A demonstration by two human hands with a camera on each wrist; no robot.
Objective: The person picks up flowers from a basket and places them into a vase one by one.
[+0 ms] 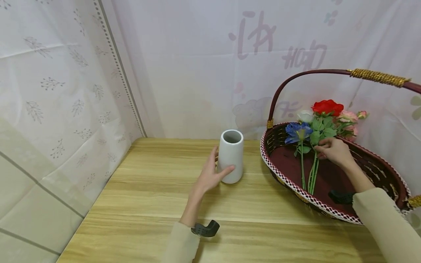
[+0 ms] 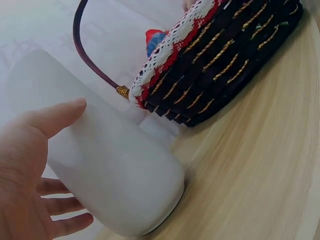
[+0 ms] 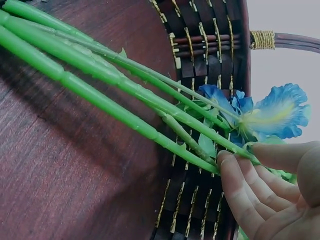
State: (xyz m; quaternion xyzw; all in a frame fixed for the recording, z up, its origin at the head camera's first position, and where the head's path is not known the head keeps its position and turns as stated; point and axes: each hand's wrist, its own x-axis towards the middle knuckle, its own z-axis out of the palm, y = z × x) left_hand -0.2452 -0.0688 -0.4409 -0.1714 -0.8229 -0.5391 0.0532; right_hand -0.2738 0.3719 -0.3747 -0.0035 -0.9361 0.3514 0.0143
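Observation:
A plain white vase (image 1: 231,157) stands upright on the wooden table. My left hand (image 1: 210,173) is at its left side, the thumb extended across the front and the other fingers along the far left edge. In the left wrist view the thumb (image 2: 65,115) overlaps the vase wall. Inside a dark woven basket (image 1: 286,175) lie artificial flowers with green stems (image 3: 115,100): a blue one (image 1: 298,132), a red one (image 1: 327,107), a white one (image 1: 306,116) and pink ones (image 1: 348,117). My right hand (image 1: 333,150) pinches a green stem between thumb and fingertips, just below the blooms.
The basket's tall handle (image 1: 309,72), wrapped in gold cord, arches over the flowers. White lace trim (image 2: 165,52) runs round the basket's rim. Printed curtains (image 1: 184,73) hang behind the wooden table (image 1: 148,204) and along its left.

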